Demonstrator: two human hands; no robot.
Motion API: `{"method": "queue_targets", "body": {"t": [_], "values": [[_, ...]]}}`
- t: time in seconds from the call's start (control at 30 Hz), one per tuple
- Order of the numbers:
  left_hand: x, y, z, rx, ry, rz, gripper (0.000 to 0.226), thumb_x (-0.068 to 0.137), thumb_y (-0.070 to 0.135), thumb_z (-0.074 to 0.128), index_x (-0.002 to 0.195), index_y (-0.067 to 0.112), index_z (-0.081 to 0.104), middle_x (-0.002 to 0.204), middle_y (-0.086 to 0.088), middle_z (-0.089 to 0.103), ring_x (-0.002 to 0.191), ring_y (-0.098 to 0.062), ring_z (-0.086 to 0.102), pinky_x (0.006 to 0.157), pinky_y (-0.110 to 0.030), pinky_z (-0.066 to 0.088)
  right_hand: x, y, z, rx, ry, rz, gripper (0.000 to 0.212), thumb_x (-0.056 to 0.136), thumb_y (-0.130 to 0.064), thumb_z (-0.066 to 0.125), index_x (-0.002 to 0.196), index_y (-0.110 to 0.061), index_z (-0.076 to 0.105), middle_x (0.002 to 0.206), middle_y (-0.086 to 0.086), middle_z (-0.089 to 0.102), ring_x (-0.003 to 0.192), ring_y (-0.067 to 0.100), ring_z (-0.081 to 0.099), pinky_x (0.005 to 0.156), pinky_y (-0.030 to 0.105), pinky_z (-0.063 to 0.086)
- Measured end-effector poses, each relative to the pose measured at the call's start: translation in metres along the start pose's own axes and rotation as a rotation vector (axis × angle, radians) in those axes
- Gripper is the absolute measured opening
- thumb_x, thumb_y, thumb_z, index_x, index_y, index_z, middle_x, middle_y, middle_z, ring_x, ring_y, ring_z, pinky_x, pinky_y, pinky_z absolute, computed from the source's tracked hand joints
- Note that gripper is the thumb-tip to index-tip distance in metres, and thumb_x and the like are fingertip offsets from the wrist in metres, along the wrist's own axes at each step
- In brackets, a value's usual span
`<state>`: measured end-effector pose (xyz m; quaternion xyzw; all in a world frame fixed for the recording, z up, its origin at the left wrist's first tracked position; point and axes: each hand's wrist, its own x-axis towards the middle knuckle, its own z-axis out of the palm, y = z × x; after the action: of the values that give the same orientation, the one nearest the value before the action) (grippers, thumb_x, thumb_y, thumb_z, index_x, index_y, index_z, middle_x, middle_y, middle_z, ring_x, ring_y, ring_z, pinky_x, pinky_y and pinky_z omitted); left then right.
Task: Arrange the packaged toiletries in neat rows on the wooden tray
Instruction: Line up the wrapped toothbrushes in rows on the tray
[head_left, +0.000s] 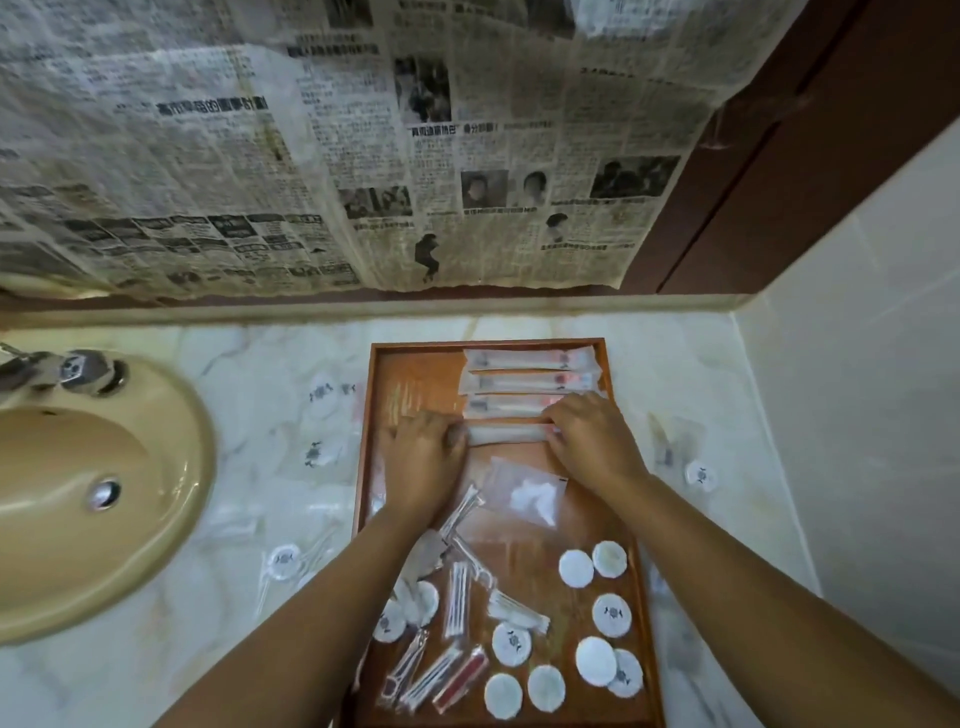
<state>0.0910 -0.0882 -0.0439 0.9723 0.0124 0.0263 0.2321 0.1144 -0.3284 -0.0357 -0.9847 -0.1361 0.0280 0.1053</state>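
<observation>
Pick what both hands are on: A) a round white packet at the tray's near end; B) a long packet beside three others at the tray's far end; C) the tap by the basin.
B: the left hand and right hand hold the two ends of the long packet, beside three long packets on the wooden tray.

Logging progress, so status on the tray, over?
Left hand and right hand hold the ends of the fourth long packet, below three rowed packets. Near end of wooden tray: round packs loose. Nothing in the way.

Bare forearms (322, 587), left hand (423, 457), right hand (592, 441)
</observation>
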Motion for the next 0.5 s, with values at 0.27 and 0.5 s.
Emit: {"method": "queue_targets", "body": {"t": [0.27, 0.5], "values": [[-0.003, -0.008, 0.008, 0.021, 0.02, 0.06, 0.018, 0.087, 0.034, 0.074, 0.102, 0.024, 0.074, 0.103, 0.004, 0.071, 0.093, -0.02, 0.063, 0.087, -0.04, 0.038, -0.033, 0.006, 0.014, 0.138, 0.103, 0.149, 0.03, 0.085, -0.024, 0.081, 0.112, -0.011, 0.074, 0.11, 0.01, 0.072, 0.096, 0.028, 0.067, 0.087, 0.037, 0.056], [0.001, -0.007, 0.014, 0.002, 0.004, 0.046, 0.017, 0.09, 0.036, 0.072, 0.101, 0.025, 0.077, 0.101, 0.004, 0.071, 0.092, -0.018, 0.062, 0.087, -0.039, 0.038, -0.042, 0.005, 0.023, 0.166, 0.078, 0.183, 0.023, 0.094, -0.021, 0.07, 0.115, -0.012, 0.075, 0.114, 0.006, 0.072, 0.099, 0.024, 0.068, 0.091, 0.024, 0.051]]}}
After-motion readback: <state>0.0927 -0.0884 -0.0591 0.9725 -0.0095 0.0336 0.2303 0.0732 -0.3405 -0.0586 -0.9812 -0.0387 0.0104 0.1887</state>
